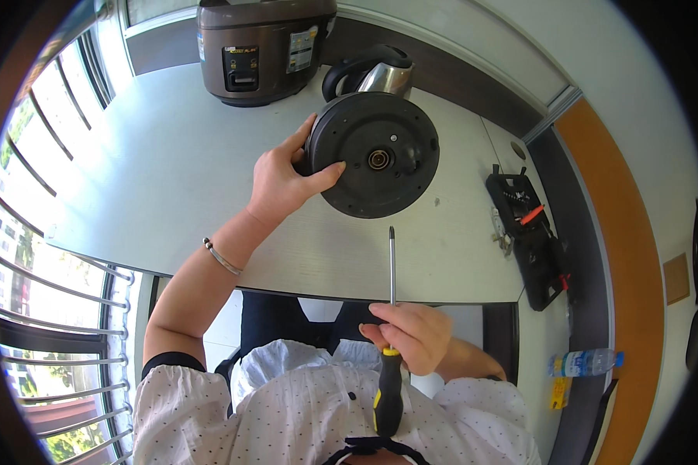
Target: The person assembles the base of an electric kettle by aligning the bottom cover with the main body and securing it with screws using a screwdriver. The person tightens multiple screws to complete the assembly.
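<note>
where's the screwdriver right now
In the head view, the screwdriver is in the right hand at lower centre, below the round black part.

Labels (301, 49) on cooker (273, 59) and bottle (585, 363)

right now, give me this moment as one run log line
left hand: holds black disc | right hand: grips screwdriver, apart from disc | cooker: back of table | tool case: right of disc

Room lies left over the white tabletop (155, 170); a black round base (364, 186) blocks the middle, a rice cooker (267, 54) and kettle (388, 79) far, tool case (537, 260) right.
</note>
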Demonstrator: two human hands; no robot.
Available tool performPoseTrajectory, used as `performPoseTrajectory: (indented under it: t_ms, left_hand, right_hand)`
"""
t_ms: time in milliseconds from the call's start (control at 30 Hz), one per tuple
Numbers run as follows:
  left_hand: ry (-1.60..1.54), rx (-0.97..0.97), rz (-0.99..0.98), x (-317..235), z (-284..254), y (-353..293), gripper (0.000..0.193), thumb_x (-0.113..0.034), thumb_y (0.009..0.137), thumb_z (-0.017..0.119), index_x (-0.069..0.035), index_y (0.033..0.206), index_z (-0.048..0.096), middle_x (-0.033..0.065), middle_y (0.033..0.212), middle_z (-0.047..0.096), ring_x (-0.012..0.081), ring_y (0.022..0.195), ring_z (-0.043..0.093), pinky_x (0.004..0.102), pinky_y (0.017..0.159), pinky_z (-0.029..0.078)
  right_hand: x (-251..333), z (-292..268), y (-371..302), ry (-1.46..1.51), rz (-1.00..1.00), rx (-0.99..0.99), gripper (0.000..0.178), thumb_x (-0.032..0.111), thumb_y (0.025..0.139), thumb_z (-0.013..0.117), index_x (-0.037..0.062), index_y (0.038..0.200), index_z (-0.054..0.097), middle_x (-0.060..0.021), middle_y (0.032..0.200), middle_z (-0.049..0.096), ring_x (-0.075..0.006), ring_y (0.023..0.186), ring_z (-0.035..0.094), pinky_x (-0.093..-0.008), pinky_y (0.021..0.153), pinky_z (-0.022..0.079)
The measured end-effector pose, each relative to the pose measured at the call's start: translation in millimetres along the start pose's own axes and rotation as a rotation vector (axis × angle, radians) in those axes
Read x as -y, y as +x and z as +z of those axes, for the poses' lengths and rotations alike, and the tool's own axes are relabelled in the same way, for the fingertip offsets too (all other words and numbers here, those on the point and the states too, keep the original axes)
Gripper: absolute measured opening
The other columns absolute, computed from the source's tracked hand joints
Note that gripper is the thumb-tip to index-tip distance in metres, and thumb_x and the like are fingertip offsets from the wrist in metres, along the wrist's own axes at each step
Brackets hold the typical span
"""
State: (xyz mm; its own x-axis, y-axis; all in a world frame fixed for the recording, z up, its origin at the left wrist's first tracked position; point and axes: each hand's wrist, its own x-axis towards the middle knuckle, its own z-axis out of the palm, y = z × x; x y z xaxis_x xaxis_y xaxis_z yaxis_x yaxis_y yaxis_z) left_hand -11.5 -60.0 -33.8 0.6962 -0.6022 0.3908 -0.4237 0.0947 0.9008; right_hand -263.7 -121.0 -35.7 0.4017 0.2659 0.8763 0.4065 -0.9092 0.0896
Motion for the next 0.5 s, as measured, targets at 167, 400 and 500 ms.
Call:
performPoseTrajectory:
  t_ms: [167, 400, 500]
  left_hand:
    - [-0.010, -0.004, -0.014, 1, 0, 0, 0.084, -0.032, 0.067, 0.074, 0.002, 0.138, 0.044, 0.0106, 0.081, 0.070, 0.0137, 0.075, 0.066, 0.0247, 0.077, 0.049]
    - [-0.060, 0.009, -0.017, 1, 0, 0, 0.083, -0.029, 0.069, 0.075, 0.002, 0.139, 0.042, 0.0087, 0.083, 0.070, 0.0111, 0.077, 0.065, 0.0242, 0.077, 0.049]
    - [-0.059, 0.016, -0.003, 0, 0, -1, 0.083, -0.028, 0.069, 0.075, 0.002, 0.139, 0.042, 0.0081, 0.082, 0.070, 0.0100, 0.076, 0.064, 0.0236, 0.076, 0.048]
  right_hand:
    - [5, 1, -7, 0.121, 0.098, 0.047, 0.029, 0.005, 0.068, 0.081, 0.0021, 0.079, 0.053, -0.0110, 0.078, 0.064, -0.0194, 0.055, 0.059, -0.0246, 0.048, 0.050]
    - [15, 3, -22, 0.173, 0.113, 0.081, 0.026, 0.003, 0.066, 0.079, 0.0051, 0.075, 0.054, -0.0065, 0.074, 0.060, -0.0181, 0.056, 0.058, -0.0235, 0.047, 0.048]
    - [17, 0, -27, 0.167, 0.083, 0.136, 0.023, 0.002, 0.067, 0.076, 0.0054, 0.076, 0.055, -0.0056, 0.073, 0.058, -0.0175, 0.057, 0.058, -0.0233, 0.047, 0.047]
